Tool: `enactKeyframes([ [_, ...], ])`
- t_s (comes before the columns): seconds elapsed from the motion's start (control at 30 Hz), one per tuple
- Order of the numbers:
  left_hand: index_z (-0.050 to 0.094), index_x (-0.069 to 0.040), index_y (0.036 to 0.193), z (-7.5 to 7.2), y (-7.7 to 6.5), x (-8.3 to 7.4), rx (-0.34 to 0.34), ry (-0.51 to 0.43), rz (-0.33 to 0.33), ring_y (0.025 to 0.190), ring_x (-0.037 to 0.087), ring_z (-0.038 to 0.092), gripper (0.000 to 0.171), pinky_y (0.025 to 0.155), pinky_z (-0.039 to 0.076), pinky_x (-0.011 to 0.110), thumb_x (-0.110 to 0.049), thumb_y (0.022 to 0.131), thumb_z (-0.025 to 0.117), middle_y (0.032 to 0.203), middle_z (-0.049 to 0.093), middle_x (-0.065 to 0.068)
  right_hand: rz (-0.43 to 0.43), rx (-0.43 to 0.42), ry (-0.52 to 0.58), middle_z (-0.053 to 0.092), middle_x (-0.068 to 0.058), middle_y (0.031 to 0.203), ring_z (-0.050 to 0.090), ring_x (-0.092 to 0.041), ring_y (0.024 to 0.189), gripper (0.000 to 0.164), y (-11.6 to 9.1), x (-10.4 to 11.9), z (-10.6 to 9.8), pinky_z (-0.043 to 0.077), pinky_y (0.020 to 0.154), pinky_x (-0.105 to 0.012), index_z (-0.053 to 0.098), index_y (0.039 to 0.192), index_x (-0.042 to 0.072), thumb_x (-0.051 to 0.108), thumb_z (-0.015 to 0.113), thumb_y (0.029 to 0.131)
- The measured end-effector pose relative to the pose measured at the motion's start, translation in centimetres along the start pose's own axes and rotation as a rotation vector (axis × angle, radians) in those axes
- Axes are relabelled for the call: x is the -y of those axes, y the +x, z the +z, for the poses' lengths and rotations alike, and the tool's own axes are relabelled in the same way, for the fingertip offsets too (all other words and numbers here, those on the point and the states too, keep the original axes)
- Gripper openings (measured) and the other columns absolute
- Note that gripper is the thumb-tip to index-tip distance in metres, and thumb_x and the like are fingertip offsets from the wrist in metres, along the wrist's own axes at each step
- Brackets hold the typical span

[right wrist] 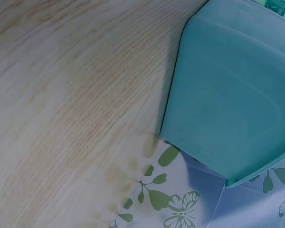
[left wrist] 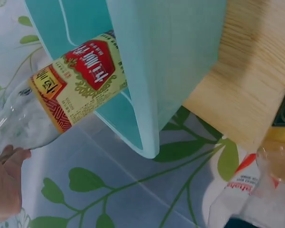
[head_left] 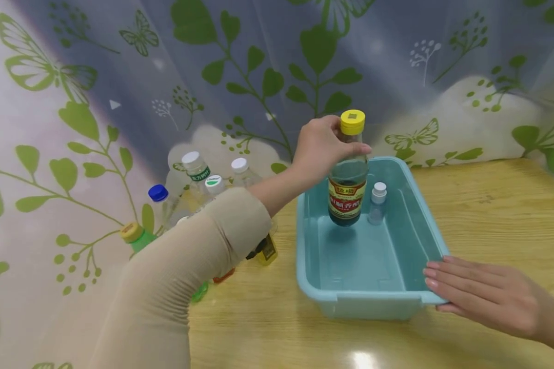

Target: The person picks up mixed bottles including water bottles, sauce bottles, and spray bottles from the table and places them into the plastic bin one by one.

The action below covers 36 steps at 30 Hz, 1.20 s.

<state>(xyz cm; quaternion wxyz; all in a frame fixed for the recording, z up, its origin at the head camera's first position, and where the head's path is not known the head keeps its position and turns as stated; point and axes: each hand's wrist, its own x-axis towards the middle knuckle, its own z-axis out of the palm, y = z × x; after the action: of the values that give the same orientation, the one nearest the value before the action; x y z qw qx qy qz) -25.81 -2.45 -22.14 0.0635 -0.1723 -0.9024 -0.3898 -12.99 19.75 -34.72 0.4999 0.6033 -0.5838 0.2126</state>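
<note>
My left hand (head_left: 320, 146) grips a glass vinegar bottle (head_left: 347, 197) by its neck, just under the yellow cap. Dark liquid fills the bottle's lower part, and its label is red and yellow. The bottle hangs upright inside a light blue plastic bin (head_left: 420, 225). In the left wrist view, the bottle's label (left wrist: 80, 80) shows beside the bin wall (left wrist: 180, 57), with part of the hand (left wrist: 7, 185) at the neck. Beside the bottle in the bin stands a small clear bottle (head_left: 377, 205) with a white cap. My right hand (head_left: 494, 294) rests with straight fingers on the bin's near right corner.
Left of the bin, several bottles stand on the wooden table (head_left: 258, 328), partly hidden by my left sleeve (head_left: 189, 266). Among them are a blue-capped bottle (head_left: 161, 200) and a green bottle (head_left: 140, 238). A leaf-patterned curtain (head_left: 258, 77) hangs behind the table.
</note>
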Motion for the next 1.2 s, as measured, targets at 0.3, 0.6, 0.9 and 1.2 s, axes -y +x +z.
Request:
enactKeyframes([
  [0.3, 0.063, -0.008, 0.106, 1.3, 1.3, 1.0, 0.041, 0.087, -0.058, 0.085, 0.012, 0.06, 0.049, 0.073, 0.051, 0.024, -0.035, 0.07, 0.083, 0.098, 0.066, 0.0, -0.008, 0.0, 0.023, 0.069, -0.017, 0.109, 0.063, -0.022, 0.11, 0.03, 0.5, 0.0, -0.1, 0.042, 0.103, -0.03, 0.067, 0.109, -0.009, 0.015, 0.056, 0.096],
  [0.6, 0.061, -0.005, 0.111, 2.3, 2.4, 2.9, 0.079, 0.085, -0.081, 0.093, 0.015, 0.06, 0.051, 0.081, 0.051, 0.027, -0.03, 0.072, 0.083, 0.107, 0.065, 0.004, -0.016, -0.004, 0.011, 0.069, -0.017, 0.108, 0.064, -0.022, 0.108, 0.03, 0.1, -0.1, -0.1, 0.043, 0.102, -0.031, 0.067, 0.109, -0.009, 0.016, 0.058, 0.095],
  [0.9, 0.06, -0.004, 0.113, 3.8, 3.3, 4.0, 0.127, 0.1, -0.069, 0.091, 0.015, 0.059, 0.052, 0.079, 0.05, 0.024, -0.03, 0.074, 0.082, 0.108, 0.064, 0.004, -0.013, -0.025, 0.026, 0.069, -0.018, 0.107, 0.065, -0.022, 0.107, 0.029, 0.4, -0.2, -0.1, 0.044, 0.101, -0.031, 0.068, 0.107, -0.009, 0.016, 0.058, 0.095],
  [1.2, 0.06, -0.006, 0.115, 5.0, 3.2, 3.8, 0.125, 0.057, -0.028, 0.096, 0.015, 0.062, 0.05, 0.078, 0.051, 0.023, -0.03, 0.076, 0.08, 0.11, 0.065, 0.004, 0.018, -0.03, 0.05, 0.069, -0.018, 0.106, 0.064, -0.022, 0.108, 0.029, 0.3, 0.0, 0.0, 0.042, 0.102, -0.03, 0.068, 0.107, -0.009, 0.015, 0.058, 0.095],
])
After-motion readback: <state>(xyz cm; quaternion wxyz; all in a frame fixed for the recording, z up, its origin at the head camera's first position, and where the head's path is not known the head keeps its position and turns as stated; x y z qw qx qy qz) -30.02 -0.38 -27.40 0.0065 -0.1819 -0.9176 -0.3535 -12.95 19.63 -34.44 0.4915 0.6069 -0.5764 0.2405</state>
